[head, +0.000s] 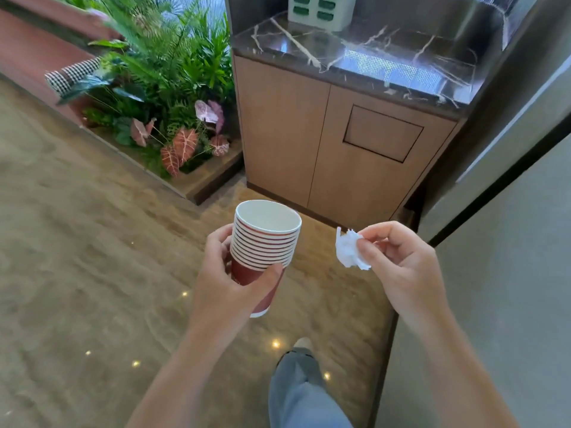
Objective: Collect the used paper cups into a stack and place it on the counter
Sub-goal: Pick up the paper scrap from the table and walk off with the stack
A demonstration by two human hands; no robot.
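My left hand grips a stack of several red-and-white paper cups, held upright at the centre of the head view, its top cup empty. My right hand pinches a crumpled white tissue between thumb and fingers, a little to the right of the stack. The dark marble counter lies ahead and above, on top of a wooden cabinet.
A white box with green slots stands at the back of the counter. The cabinet has a flap panel on its right door. A planter with green and pink leaves sits to the left. A grey wall runs on the right. My leg shows below.
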